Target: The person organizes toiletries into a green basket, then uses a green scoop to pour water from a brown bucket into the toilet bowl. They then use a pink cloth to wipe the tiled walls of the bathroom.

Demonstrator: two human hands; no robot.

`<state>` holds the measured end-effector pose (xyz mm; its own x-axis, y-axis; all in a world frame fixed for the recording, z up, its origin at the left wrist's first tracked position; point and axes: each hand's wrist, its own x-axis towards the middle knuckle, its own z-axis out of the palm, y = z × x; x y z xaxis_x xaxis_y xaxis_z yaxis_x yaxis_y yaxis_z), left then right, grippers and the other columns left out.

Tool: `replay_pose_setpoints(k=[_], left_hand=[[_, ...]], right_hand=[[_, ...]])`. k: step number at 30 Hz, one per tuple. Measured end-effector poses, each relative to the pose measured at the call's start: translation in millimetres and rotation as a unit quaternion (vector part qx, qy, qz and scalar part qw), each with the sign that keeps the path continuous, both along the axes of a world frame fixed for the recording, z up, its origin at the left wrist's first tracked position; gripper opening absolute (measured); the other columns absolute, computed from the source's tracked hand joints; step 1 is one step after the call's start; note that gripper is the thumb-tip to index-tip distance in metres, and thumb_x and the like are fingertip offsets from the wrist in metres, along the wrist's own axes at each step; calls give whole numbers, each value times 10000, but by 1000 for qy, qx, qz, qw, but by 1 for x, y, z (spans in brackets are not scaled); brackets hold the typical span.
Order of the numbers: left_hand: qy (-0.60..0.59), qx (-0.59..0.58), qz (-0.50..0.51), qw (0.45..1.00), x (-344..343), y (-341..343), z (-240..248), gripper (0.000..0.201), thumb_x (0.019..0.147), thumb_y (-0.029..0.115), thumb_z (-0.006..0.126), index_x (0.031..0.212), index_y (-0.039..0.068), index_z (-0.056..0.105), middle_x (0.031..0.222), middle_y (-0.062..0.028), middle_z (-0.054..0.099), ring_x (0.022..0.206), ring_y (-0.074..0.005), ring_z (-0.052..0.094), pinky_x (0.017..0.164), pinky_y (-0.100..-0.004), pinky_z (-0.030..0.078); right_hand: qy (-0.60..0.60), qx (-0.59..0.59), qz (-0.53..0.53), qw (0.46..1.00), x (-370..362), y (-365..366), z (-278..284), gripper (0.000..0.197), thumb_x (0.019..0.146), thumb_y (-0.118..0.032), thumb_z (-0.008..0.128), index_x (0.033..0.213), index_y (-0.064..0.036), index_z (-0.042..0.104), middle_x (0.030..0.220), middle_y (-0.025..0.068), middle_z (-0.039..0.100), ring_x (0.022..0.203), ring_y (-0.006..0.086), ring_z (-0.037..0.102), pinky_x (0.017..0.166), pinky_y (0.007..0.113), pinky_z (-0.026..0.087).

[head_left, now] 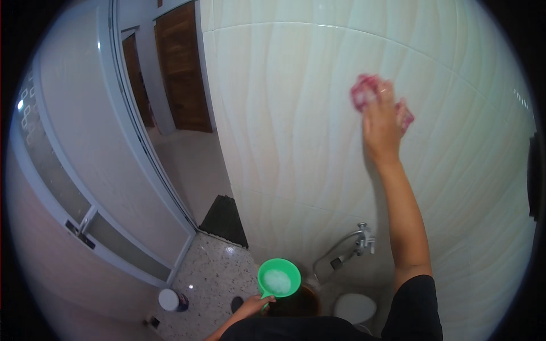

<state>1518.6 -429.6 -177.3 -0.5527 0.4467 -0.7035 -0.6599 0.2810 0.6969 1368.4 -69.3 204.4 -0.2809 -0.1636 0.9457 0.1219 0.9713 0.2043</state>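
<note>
Pressing a pink cloth (pixel 364 94) to the tiled wall (pixel 284 113), right hand (pixel 382 122) grips it; left hand (pixel 253 306) grasps a green scoop (pixel 278 278).

Glossy tile, soft cloth, bright plastic

The wall tile (pixel 296 125) is glossy, cream, with a smooth wavy relief; pressed to it at two o'clock is a pink cloth (pixel 367 91), soft and crumpled. At six o'clock the green dipper (pixel 278 278) looks like smooth plastic. The tap (pixel 364 238) at five o'clock is shiny metal. The floor (pixel 216 278) is speckled stone, the far doors (pixel 182 62) matt brown wood.
</note>
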Motion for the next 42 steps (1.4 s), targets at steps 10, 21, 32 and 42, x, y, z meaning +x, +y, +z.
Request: replay_pose_setpoints(k=[10, 21, 32, 42], left_hand=[[54, -112, -229, 965, -118, -79, 9, 380, 900, 419, 585, 994, 58, 659, 678, -16, 556, 555, -111, 517, 525, -285, 425], [15, -108, -255, 961, -200, -124, 22, 391, 933, 372, 558, 1098, 21, 614, 628, -1, 473, 487, -114, 459, 456, -284, 378], [-12, -161, -292, 943, -203, -93, 36, 401, 931, 374, 562, 1087, 9, 618, 622, -9, 464, 468, -112, 437, 445, -278, 370], [-17, -234, -323, 917, -213, -55, 35, 387, 936, 346, 559, 1122, 9, 592, 606, -10, 467, 458, -110, 435, 451, -277, 384]], right_hand=[[-111, 66, 109, 986, -107, -146, -130, 322, 887, -157, 495, 1200, -158, 570, 1367, 60, 481, 1307, 245, 416, 985, 643, 256], [201, -289, -26, 936, -55, -56, -144, 427, 913, -316, 565, 1311, -171, 515, 1478, 142, 342, 1409, 358, 212, 1076, 637, 16], [149, -404, -29, 902, -61, -105, -297, 434, 869, -231, 596, 1268, -100, 489, 1480, 201, 276, 1369, 422, 231, 1089, 595, 115], [456, -845, 185, 208, -41, -85, -413, 332, 974, -245, 396, 1291, -154, 438, 1276, 124, 434, 1076, 192, 482, 775, 277, 445]])
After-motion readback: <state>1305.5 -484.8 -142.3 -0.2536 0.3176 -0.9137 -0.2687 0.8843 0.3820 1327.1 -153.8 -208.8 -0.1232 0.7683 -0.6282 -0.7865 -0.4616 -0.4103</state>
